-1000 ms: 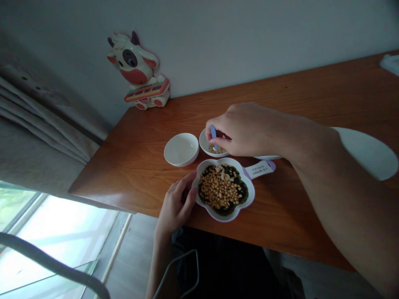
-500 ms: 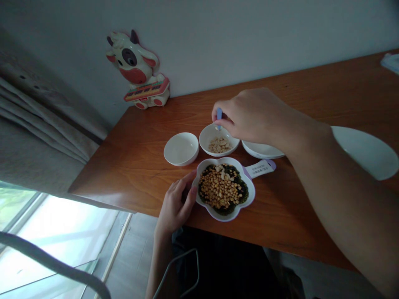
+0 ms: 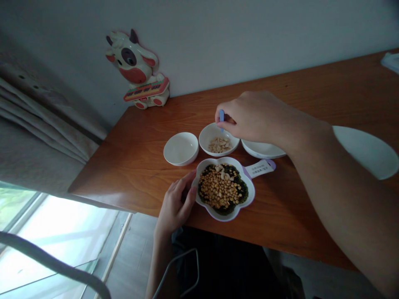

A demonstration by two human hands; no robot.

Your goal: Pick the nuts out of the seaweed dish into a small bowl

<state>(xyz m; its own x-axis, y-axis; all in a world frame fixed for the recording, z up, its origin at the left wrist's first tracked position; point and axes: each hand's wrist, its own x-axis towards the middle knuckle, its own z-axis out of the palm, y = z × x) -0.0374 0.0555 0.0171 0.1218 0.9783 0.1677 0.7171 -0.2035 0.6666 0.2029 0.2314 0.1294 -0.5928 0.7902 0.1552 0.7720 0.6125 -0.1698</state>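
Observation:
My left hand [image 3: 176, 203] grips the left rim of a white, lavender-edged flower-shaped bowl [image 3: 251, 193] with a labelled handle. Yellow split-pea-like pieces [image 3: 220, 190] lie in it over dark green bits, with a few pale flakes on top. Above the middle small white bowl [image 3: 202, 144], my right hand [image 3: 238, 114] is closed on a small lavender-blue tool [image 3: 222, 115]. The tool points down into that bowl, and its exact kind is hidden by the fingers. Pale flakes [image 3: 220, 145] cover part of the bowl's bottom, below the tool.
A small white bowl [image 3: 181, 148] stands left of the flake bowl. Another white bowl [image 3: 263, 150] is partly hidden under my right wrist. A large white dish [image 3: 366, 149] sits behind my forearm. At the back left, a toy cow with a keyboard [image 3: 137, 70] leans near the wall.
My right hand has shifted slightly right and down, carrying the tool lower into the flake bowl. A pale flake seen by its tip before no longer shows there. My left hand stays put.

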